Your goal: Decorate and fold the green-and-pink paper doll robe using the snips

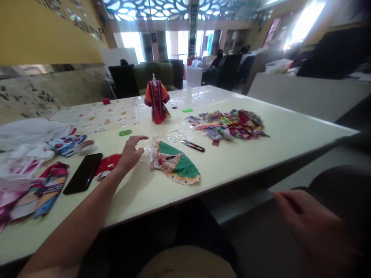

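Green-and-pink embroidered cloth panel (174,164) lies flat on a glossy cream tabletop (240,170) as a bare left hand (130,152) reaches in just beside it. The left fingers (139,139) are spread and released, grasping nothing, their tips near a crinkled clear plastic film (152,146) at the panel's upper edge. The right hand (313,227) hangs below the table edge, off to the panel's right (too blurred to read well); it may pinch something thin and dark, but its grip cannot be told. Small red-handled metal snips (193,145) sit just right of the panel, seemingly kept within easy reach. Beyond the panel stands an orange-and-crimson doll-sized robe (156,102), with a heap of multicoloured fabric scraps (228,125) farther right. A black smartphone (83,173) and a red cloth piece (107,164) lie left of the panel. Nothing solid stands between the left hand and the panel.
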`<state>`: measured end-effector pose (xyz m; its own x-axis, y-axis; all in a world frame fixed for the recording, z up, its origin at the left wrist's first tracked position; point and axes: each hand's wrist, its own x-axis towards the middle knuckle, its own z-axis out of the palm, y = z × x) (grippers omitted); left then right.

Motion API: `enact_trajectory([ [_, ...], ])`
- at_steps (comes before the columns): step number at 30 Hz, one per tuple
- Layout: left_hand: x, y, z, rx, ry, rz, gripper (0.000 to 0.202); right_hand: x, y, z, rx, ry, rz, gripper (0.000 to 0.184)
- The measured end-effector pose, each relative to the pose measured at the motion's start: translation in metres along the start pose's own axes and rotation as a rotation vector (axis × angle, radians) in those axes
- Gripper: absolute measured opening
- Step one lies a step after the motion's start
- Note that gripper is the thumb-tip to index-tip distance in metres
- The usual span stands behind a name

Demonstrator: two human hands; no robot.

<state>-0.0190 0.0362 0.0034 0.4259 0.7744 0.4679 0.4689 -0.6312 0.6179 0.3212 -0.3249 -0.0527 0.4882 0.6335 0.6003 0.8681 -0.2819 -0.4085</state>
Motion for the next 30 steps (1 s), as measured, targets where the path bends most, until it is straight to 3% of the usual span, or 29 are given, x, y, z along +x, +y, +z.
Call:
enact_trajectory([
  [2,-0.001,0.001,-0.001,0.01,-0.124,0.104,0.04,0.019,-0.064,0.022,0.084,-0.05,-0.287,0.011],
  [4,-0.002,0.001,0.001,-0.012,-0.258,0.147,0.036,0.033,-0.114,0.047,0.154,-0.151,-0.477,0.011],
  [6,-0.003,0.0,0.004,-0.034,-0.387,0.115,0.038,0.042,-0.146,0.073,0.141,-0.274,-0.543,0.014],
  [9,-0.005,-0.005,0.008,-0.053,-0.516,0.051,0.036,0.049,-0.168,0.105,0.084,-0.421,-0.563,0.012],
  [14,-0.006,-0.009,0.01,-0.079,-0.512,0.023,0.02,0.057,-0.163,0.123,0.083,-0.453,-0.53,0.018],
  [20,-0.006,0.008,-0.003,-0.121,-0.469,0.059,0.012,0.065,-0.134,0.101,0.287,-0.395,-0.51,0.015],
  [27,-0.009,0.04,-0.021,-0.116,-0.63,0.237,0.005,0.073,-0.105,0.086,0.346,-0.316,-0.5,0.012],
  [30,-0.009,0.048,-0.032,-0.065,-0.83,0.214,0.008,0.074,-0.098,0.084,0.334,-0.346,-0.565,0.014],
])
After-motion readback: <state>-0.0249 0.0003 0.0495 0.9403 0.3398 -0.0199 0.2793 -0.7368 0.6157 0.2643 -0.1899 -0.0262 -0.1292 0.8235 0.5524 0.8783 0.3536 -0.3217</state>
